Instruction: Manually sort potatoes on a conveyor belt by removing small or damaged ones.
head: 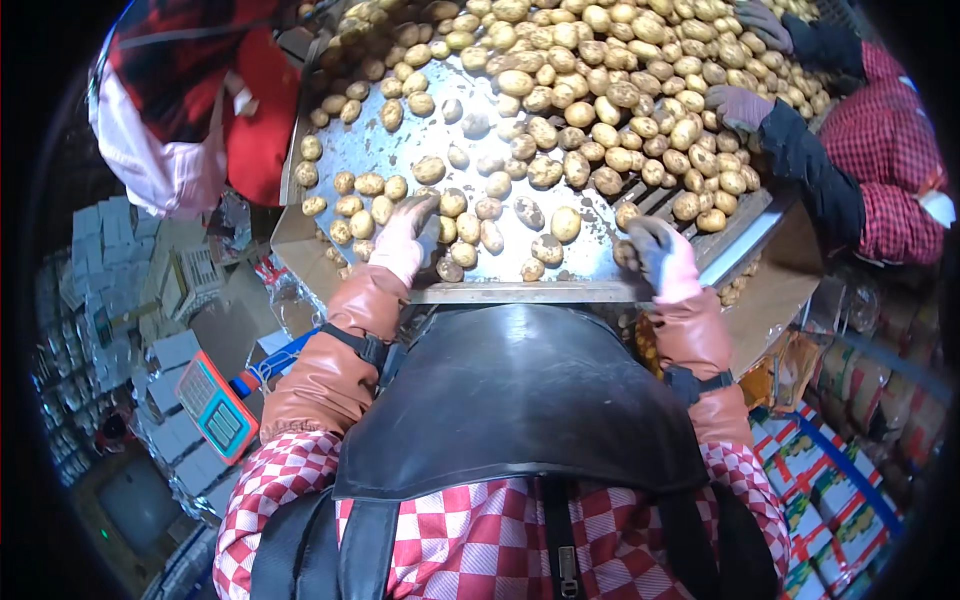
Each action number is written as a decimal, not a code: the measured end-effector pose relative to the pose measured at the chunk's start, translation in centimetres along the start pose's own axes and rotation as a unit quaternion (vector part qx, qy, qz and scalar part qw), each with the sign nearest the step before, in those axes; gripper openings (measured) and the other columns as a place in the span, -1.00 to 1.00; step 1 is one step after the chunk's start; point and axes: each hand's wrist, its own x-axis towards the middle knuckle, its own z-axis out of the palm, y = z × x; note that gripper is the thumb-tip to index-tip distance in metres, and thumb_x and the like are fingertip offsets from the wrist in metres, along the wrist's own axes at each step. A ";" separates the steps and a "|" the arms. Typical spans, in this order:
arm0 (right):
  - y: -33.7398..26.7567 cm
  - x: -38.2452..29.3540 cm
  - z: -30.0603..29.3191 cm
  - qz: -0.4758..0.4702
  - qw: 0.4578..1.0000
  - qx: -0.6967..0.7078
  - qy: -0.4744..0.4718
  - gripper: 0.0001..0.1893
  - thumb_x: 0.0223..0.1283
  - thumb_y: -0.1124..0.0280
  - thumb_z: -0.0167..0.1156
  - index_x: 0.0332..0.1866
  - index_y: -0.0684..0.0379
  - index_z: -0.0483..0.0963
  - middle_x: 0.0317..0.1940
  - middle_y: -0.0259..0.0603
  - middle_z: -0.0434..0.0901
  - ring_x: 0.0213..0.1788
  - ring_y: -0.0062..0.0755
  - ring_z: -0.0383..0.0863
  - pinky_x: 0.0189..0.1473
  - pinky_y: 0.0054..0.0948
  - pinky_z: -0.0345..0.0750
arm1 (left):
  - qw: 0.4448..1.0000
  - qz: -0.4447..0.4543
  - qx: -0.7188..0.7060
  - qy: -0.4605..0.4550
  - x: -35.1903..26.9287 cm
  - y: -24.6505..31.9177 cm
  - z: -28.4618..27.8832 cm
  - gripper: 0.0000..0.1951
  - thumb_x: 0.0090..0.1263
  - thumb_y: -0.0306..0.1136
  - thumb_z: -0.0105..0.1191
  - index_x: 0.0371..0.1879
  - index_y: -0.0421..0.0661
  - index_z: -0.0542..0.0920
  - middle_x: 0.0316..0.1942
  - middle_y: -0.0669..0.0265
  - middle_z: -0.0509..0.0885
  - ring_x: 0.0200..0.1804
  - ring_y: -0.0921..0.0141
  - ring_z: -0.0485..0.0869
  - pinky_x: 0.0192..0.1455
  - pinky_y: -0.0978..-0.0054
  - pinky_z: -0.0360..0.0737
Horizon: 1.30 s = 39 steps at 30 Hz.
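Many potatoes (577, 112) lie on a metal sorting table (480, 75), heaped densely at the back right and scattered near its front edge. My left hand (409, 236), in a pink and grey glove, rests among loose potatoes at the front left; its fingers are partly hidden, so a hold is unclear. On the right, by the slatted part of the table (645, 196), my right hand (661, 253) wears a similar glove. Its curled fingers are beside a dark potato (624, 253), and whether they grip it cannot be seen.
Across at the right, a co-worker's gloved hands (739, 107) touch the heap. Another person in red and dark clothing (259, 112) stands at the left. Cardboard boxes (772, 300) flank the table's front. A digital scale display (217, 407) is by my left elbow; printed cartons (832, 487) are stacked lower right.
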 end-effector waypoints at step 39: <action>6.6 -12.9 -29.1 -0.010 0.794 0.561 0.231 -0.71 0.24 0.06 0.35 -0.31 0.05 0.52 -0.43 -0.42 0.60 -0.44 -0.57 0.57 -0.63 -0.63 0.50 | 0.936 0.259 0.204 -0.126 7.7 6.3 4.0 -0.35 0.33 -0.16 0.26 0.43 0.12 0.39 0.44 0.10 0.37 0.53 -0.05 0.18 0.53 -0.11 0.16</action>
